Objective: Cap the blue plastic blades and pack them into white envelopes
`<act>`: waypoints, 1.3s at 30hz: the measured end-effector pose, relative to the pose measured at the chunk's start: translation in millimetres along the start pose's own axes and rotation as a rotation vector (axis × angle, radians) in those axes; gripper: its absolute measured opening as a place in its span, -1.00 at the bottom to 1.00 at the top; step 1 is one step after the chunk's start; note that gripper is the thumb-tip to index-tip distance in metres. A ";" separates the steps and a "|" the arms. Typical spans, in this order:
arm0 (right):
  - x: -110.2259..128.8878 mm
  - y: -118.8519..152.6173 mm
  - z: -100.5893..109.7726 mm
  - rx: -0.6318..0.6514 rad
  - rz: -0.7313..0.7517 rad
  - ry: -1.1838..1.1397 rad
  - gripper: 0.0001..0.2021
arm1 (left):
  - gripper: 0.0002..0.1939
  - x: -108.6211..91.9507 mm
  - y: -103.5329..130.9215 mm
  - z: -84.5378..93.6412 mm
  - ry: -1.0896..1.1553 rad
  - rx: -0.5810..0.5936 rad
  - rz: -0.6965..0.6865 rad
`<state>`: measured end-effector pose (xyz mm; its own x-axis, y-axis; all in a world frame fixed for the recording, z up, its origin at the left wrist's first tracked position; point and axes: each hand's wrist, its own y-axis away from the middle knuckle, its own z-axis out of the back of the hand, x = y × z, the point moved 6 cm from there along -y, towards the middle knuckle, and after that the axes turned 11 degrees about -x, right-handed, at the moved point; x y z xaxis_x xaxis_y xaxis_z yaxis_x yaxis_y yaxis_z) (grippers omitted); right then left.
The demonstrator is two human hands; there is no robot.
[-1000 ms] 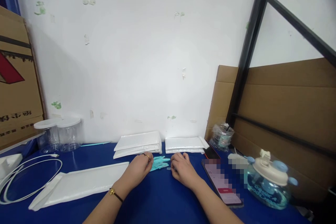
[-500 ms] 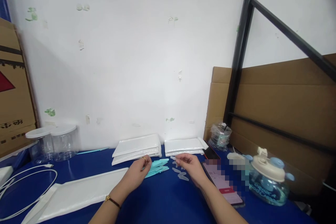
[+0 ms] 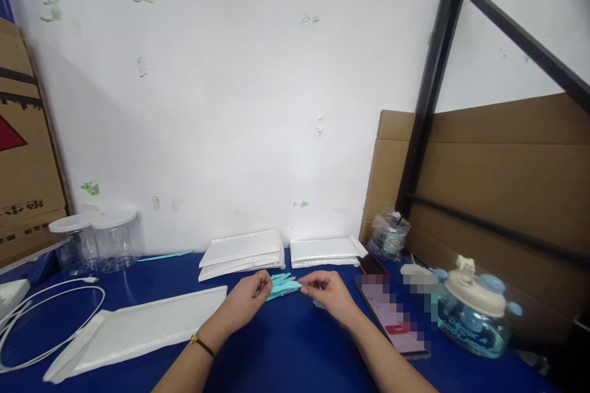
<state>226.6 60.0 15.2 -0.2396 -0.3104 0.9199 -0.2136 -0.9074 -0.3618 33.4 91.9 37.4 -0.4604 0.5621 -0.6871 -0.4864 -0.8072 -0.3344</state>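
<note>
In the head view my left hand point(image 3: 251, 296) is closed, fingers curled round the near end of a slim teal stick point(image 3: 286, 287). More teal sticks lie on the blue table just behind its fingers. My right hand point(image 3: 328, 295) pinches a small translucent cap point(image 3: 298, 283) between thumb and forefinger, at the far tip of the teal stick. Whether the cap is around the tip or only touching it, I cannot tell. Loose translucent caps point(image 3: 318, 304) lie under my right hand, mostly hidden by it.
White padded mailers point(image 3: 244, 249) are stacked at the wall, with a second stack point(image 3: 325, 250) beside them. A long mailer point(image 3: 147, 328) lies front left, near a white cable point(image 3: 99, 301) and clear jars point(image 3: 115, 242). At right are a phone point(image 3: 387, 313) and a water bottle point(image 3: 474, 313).
My right hand has moved slightly left with the cap, bringing it to the teal stick's tip. My left hand has shifted a little right. The view has tilted slightly.
</note>
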 end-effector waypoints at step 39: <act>11.8 3.6 17.7 0.071 0.104 0.228 -0.81 | -0.79 18.2 -6.7 5.5 -0.219 -0.035 0.032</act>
<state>239.8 48.1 27.4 -0.4656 -0.3385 0.8177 -0.1114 -0.8942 -0.4336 24.2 108.5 30.7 -0.6276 0.5584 -0.5425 -0.4441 -0.8291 -0.3395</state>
